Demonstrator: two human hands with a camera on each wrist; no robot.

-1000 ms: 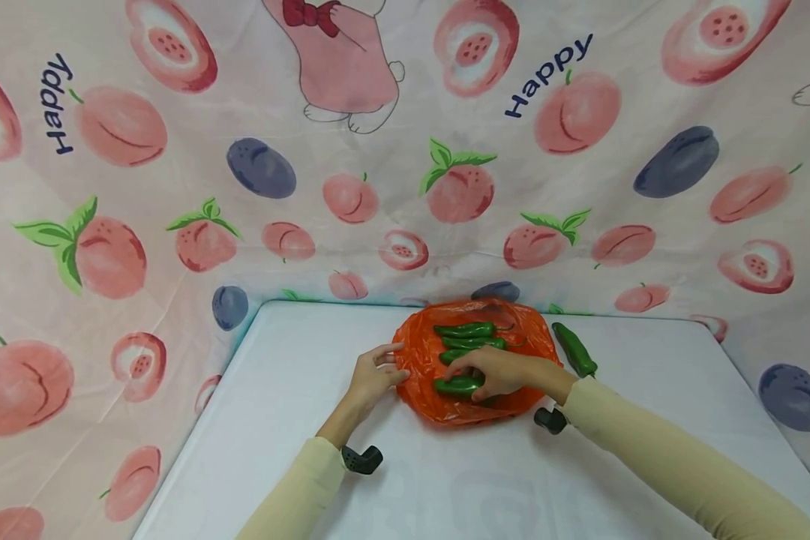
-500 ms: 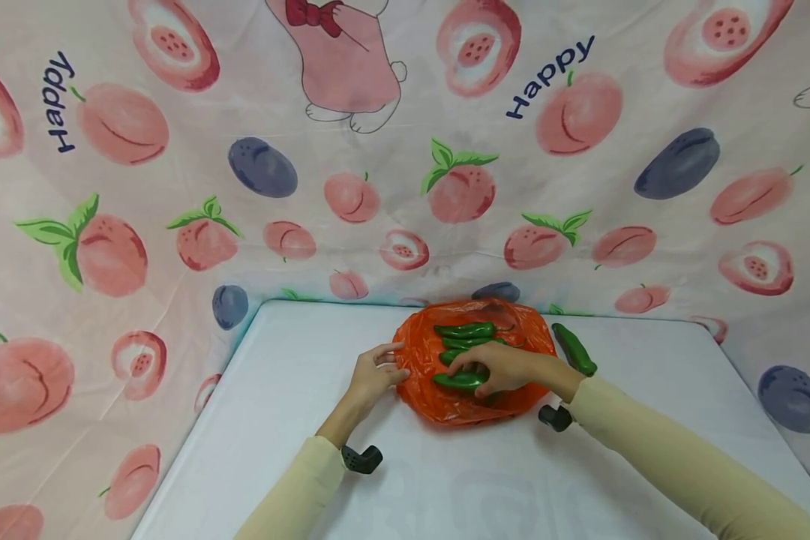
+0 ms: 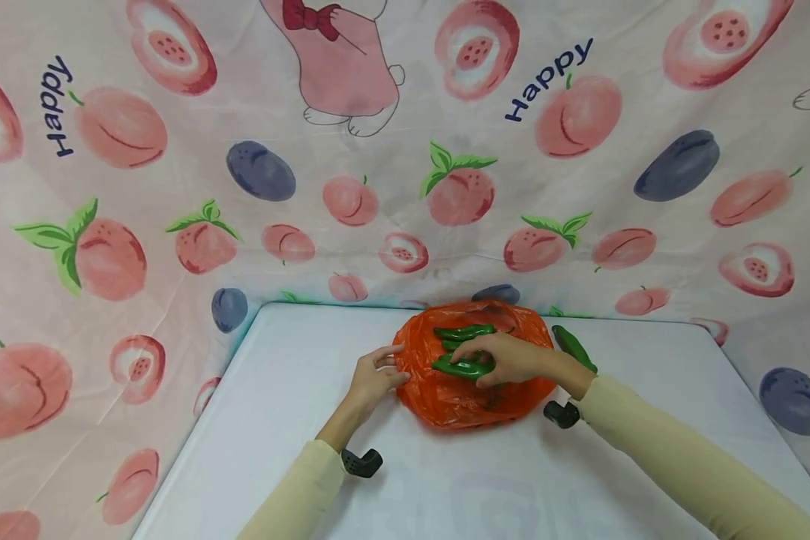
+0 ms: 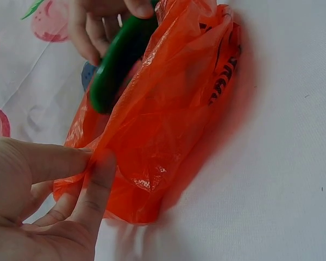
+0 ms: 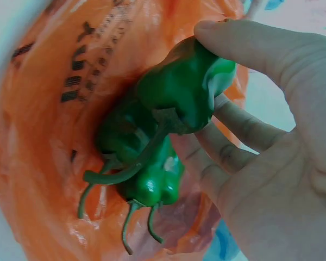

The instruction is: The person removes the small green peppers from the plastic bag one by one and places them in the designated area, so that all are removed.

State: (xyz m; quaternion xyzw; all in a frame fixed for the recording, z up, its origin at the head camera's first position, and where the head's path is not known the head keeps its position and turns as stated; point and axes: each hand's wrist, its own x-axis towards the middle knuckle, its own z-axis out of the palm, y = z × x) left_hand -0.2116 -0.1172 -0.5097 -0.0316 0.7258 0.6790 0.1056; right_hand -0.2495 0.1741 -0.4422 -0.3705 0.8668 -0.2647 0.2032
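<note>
An orange-red plastic bag (image 3: 439, 409) lies spread open at the back of the white table, with dark print on its wall. My left hand (image 3: 371, 381) pinches its left edge between thumb and fingers, as the left wrist view shows on the bag film (image 4: 168, 119). Over the bag's middle, my right hand (image 3: 516, 360) holds a long green pepper (image 3: 460, 368) between thumb and fingers. The held pepper (image 5: 176, 84) has its curved stem toward the right wrist camera. Beneath it, several more green peppers (image 5: 152, 182) lie side by side in the bag, partly hidden.
One more green pepper (image 3: 572, 345) lies on the table right of the bag, partly behind the right forearm. The white table (image 3: 486, 487) reaches toward me. A fruit-print cloth (image 3: 391, 165) hangs behind it. A black camera (image 3: 362, 463) sits at the left wrist.
My right hand has moved away from me and slightly right with the pepper, from the front of the bag to over the other peppers. My left hand stays at the bag's edge.
</note>
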